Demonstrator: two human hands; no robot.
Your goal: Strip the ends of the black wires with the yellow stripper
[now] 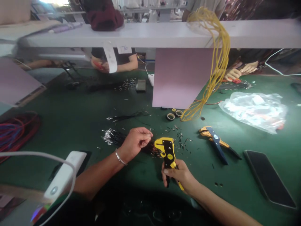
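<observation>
My right hand (177,175) is wrapped round the handles of a yellow and black wire stripper (168,150), its head tilted up and left. Just left of that tool, my left hand (138,138) pinches something thin and small at the fingertips, too small to make out. Beneath and beside the left hand lies a bundle of black wires (111,136) with bright ends. Reddish wire ends show between the left hand and the stripper. Short cut scraps (181,139) are scattered right of the stripper's head.
A second stripper (216,138), a phone (269,177) and a plastic bag (256,108) lie at right. Yellow wires (219,62) hang from the shelf (141,37). A white power strip (66,175) is at left. Other people's hands work beyond the shelf.
</observation>
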